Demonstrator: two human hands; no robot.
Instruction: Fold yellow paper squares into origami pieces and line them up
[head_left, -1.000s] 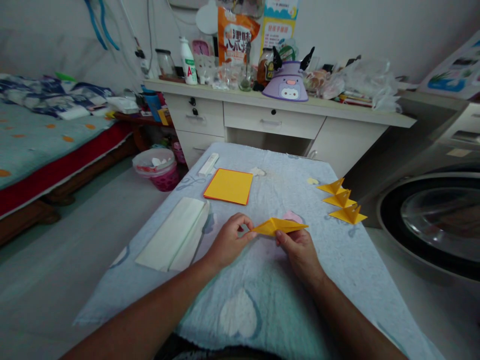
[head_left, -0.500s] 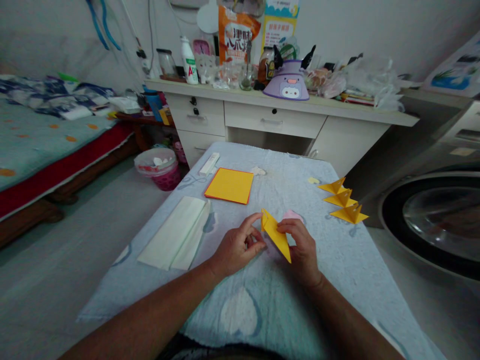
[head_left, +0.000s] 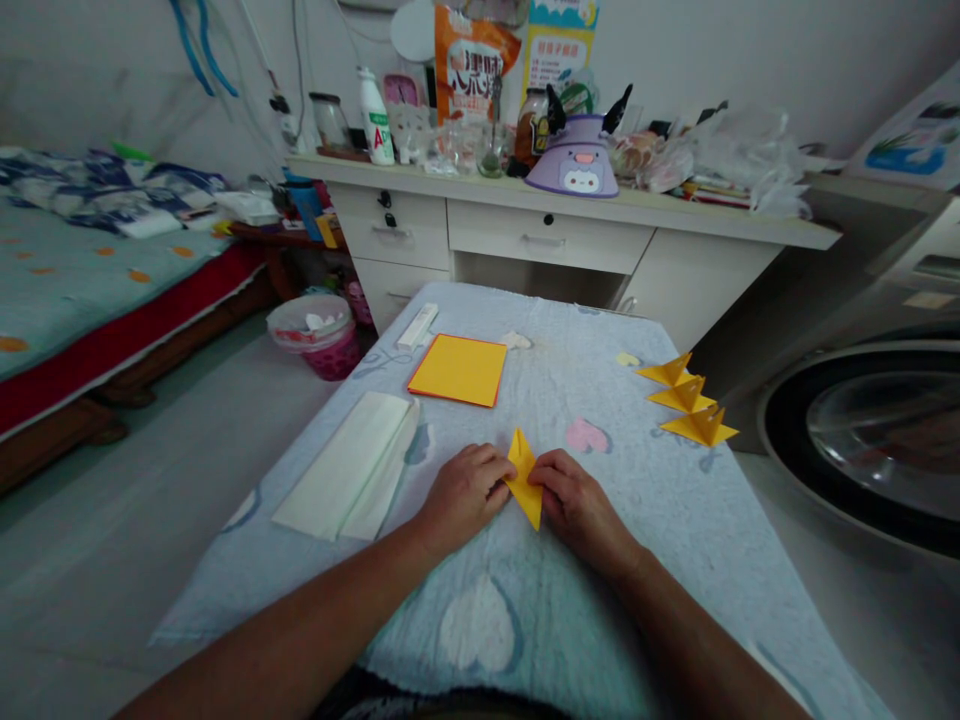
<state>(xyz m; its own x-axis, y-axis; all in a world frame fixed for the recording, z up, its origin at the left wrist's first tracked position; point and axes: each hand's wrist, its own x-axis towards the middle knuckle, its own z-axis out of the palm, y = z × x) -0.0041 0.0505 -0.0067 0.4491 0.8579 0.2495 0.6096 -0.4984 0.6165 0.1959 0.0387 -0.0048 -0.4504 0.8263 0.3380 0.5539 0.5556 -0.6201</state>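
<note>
Hands at lower centre of the frame, left hand and right hand, are clamped on opposite sides of folded yellow paper, partly covering its edges. A moment ago its left side was only lightly touched; now the paper is steadied from both sides. On the cloth-covered bench, stacked yellow sheets are seen above left, white folded material at left, and three folded yellow pieces at right.
</note>
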